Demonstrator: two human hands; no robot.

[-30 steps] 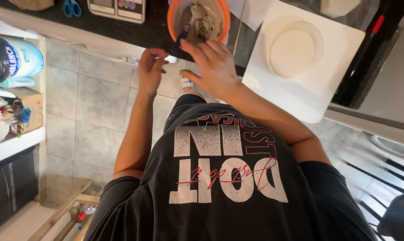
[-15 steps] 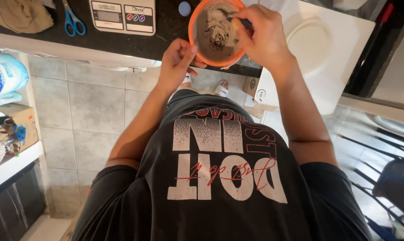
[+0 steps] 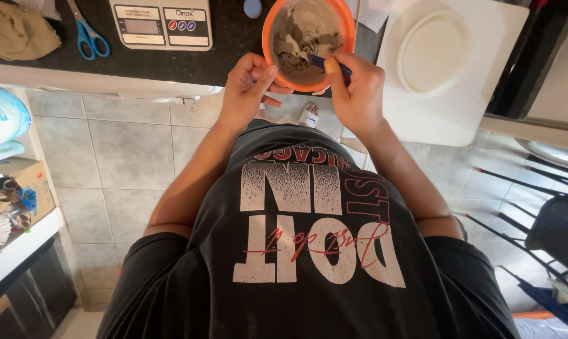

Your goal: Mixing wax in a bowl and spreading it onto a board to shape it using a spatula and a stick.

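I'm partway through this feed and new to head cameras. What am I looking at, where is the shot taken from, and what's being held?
One camera sits on the person's head and looks straight down, so you see their dark shirt and both bare arms. The left hand grips the rim of an orange bowl of grey paste on a dark counter. The right hand holds a dark-handled tool in the paste. Also on the counter: a kitchen scale and blue scissors. A white lid lies on a white board.
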